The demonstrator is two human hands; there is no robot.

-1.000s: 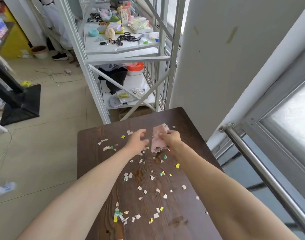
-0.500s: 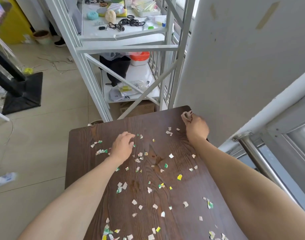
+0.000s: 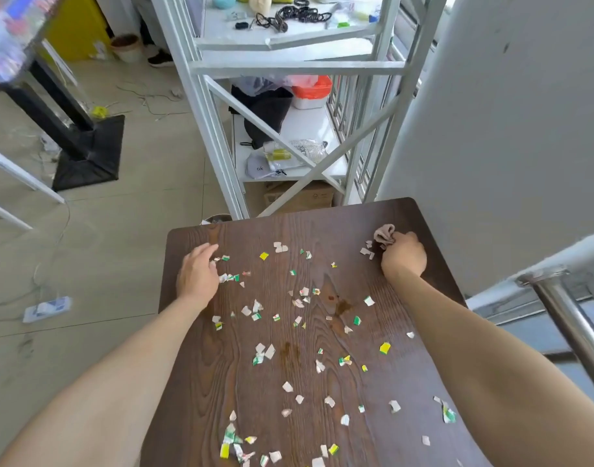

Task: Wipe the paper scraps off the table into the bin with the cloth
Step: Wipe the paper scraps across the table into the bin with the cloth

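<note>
Several white, green and yellow paper scraps (image 3: 299, 299) lie scattered over the dark wooden table (image 3: 322, 224). My right hand (image 3: 403, 256) rests on the table near its far right corner, closed around a bunched pinkish cloth (image 3: 384, 233) that sticks out past my fingers. My left hand (image 3: 197, 271) lies flat on the far left part of the table with its fingers apart, touching a few scraps. Just beyond the table's far left edge, a sliver of a round bin rim (image 3: 217, 218) shows on the floor.
A white metal shelf rack (image 3: 288, 65) stands right behind the table, with a cardboard box (image 3: 299, 197) under it. A grey wall (image 3: 491, 112) and a steel rail (image 3: 572, 318) border the right side. Tiled floor with a power strip (image 3: 47, 308) lies left.
My right hand carried the cloth from the table's middle to the far right corner and pressed it down. My left hand moved left and settled flat on the table.
</note>
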